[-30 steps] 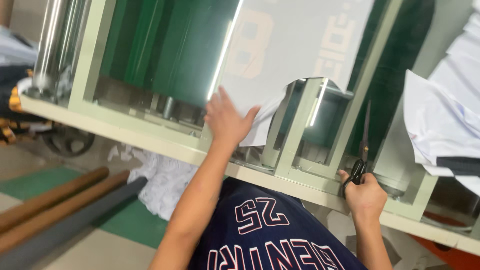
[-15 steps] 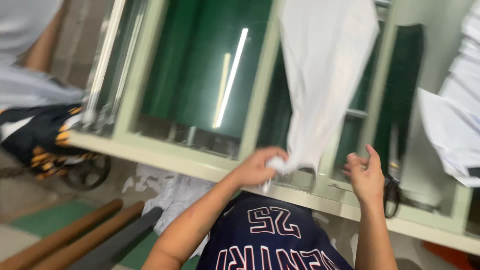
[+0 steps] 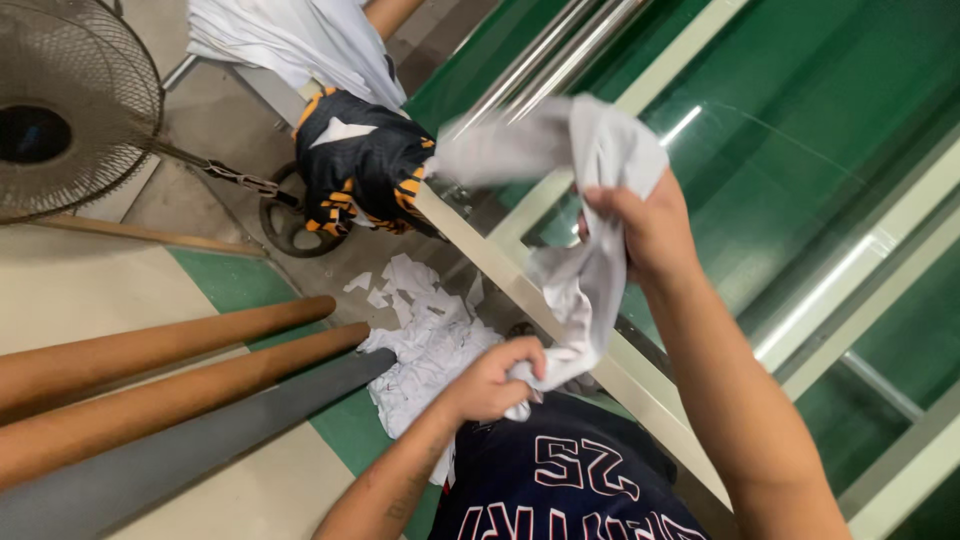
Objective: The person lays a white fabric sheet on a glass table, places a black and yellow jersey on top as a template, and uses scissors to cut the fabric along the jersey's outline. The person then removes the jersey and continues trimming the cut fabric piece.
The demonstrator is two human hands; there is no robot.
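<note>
Both my hands grip a white cloth — right hand high, left hand low, fingers closed; loose cloth could snag the frame — I'd judge.

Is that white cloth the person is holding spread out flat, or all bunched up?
Bunched up. The white cloth hangs crumpled between the right hand, gripping its upper part, and the left hand, clutching its lower end.

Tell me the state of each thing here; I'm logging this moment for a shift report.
White cloth: bunched, held up by both hands.
Left hand: closed on the cloth's lower end.
Right hand: closed on the cloth's upper part.
Paper scraps: piled on the floor.
Tubes: lying flat.
Fan: blades not discernible.
</note>
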